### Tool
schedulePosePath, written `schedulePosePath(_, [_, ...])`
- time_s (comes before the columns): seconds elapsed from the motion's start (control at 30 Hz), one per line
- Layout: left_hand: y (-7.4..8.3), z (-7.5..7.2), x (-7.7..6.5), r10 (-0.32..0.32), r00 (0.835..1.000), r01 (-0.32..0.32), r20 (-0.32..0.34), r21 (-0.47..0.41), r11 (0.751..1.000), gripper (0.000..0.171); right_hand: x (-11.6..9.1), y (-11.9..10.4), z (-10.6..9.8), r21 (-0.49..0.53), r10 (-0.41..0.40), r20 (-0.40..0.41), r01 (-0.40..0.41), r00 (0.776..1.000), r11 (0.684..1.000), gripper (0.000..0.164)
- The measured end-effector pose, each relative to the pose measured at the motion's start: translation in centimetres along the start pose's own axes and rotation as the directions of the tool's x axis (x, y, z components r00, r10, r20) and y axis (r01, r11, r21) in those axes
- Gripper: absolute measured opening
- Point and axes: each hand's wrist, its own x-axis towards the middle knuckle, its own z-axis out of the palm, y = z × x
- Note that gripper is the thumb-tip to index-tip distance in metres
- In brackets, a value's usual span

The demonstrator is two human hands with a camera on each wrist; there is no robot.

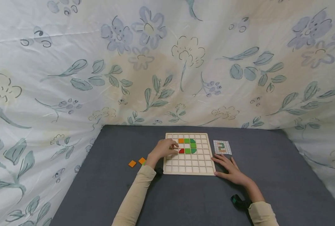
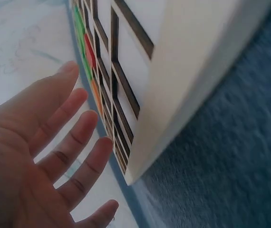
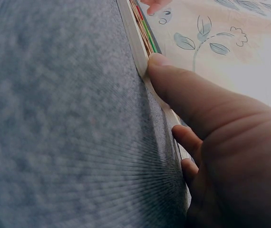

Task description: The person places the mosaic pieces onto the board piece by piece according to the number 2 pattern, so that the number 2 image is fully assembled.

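A pale wooden grid board (image 1: 189,169) lies on the dark table. In its cells are an orange square tile (image 1: 181,141), a red rounded tile (image 1: 182,151) and several green tiles (image 1: 187,151), some with a curved corner. My left hand (image 1: 163,148) hovers over the board's left part, beside the red tile. In the left wrist view its fingers (image 2: 78,133) are spread and loosely bent, with nothing visible between them. My right hand (image 1: 231,171) rests at the board's right edge, its thumb (image 3: 183,92) touching the frame near the front corner.
A small printed pattern card (image 1: 225,147) lies right of the board, just beyond the right fingertips. Left of the board are loose orange tiles (image 1: 132,163), with a bit of green partly hidden by the left wrist. Floral cloth (image 1: 167,78) hangs behind the table.
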Motion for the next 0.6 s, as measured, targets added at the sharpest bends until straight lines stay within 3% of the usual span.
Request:
schedulePosePath(0.23, [-0.8, -0.7, -1.2, 0.003, 0.999, -0.004, -0.046, -0.029, 1.0, 0.029, 0.0, 0.2, 0.0, 0.001, -0.014, -0.003, 0.014, 1.0, 1.0, 0.062])
schedulePosePath(0.6, [-2.2, -1.3, -3.2, -0.051, 0.995, 0.046, -0.085, -0.064, 0.997, 0.027, 0.0, 0.0, -0.1, 0.016, 0.001, -0.001, -0.001, 1.0, 1.0, 0.061])
